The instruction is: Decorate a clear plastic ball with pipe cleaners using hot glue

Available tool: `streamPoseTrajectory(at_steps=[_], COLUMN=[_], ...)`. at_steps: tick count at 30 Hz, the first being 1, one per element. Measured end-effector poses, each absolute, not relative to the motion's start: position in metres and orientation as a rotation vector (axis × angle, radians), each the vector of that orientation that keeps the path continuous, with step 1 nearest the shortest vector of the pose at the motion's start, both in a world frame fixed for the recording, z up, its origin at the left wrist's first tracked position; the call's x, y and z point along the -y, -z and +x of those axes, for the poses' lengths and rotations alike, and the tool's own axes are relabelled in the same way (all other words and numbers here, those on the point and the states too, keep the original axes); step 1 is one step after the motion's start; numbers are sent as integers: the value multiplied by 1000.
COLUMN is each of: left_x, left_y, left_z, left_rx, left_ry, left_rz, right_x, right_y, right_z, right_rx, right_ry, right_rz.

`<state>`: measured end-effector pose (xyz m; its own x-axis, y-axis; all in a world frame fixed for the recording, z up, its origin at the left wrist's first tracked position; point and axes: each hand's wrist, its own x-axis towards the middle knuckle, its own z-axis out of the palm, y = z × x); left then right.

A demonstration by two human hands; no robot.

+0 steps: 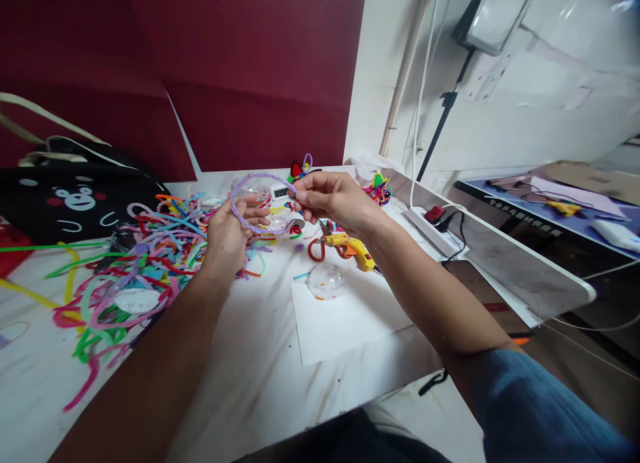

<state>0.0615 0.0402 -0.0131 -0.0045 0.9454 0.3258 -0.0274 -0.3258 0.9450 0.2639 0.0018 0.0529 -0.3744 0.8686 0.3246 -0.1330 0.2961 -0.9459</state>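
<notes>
A light purple pipe cleaner (243, 180), bent into a large ring, is up in the air above the table. My right hand (327, 196) pinches it at the ring's right side between thumb and fingertips. On the other side, my left hand (226, 239) has its fingers stretched out, with the ring passing in front of them; whether it touches the ring I cannot tell. Below the hands, a clear plastic dome or ball (326, 281) rests on a white sheet of paper (345, 329). Red-handled scissors (317, 249) and a yellow glue gun (357, 249) lie beneath my right hand.
A tangled heap of coloured pipe cleaners (145, 263) spreads over the left of the table. Behind are a small digital timer (280, 192) and a black bag (75, 199). A power strip (437, 231) and a dark phone (480, 293) lie along the right side.
</notes>
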Motion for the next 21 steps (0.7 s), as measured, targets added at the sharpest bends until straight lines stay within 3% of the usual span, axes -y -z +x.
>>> streamPoseTrajectory(at_steps=[5, 21], left_x=[-5, 23], left_y=[-13, -34], left_z=[78, 93], left_rx=[-913, -1443], left_ry=[-1160, -762], left_rz=[1548, 2800], right_x=[17, 39], right_y=[-35, -12], right_z=[285, 298], right_rx=[1812, 2033], right_ry=[-983, -481], right_rz=[-807, -1182])
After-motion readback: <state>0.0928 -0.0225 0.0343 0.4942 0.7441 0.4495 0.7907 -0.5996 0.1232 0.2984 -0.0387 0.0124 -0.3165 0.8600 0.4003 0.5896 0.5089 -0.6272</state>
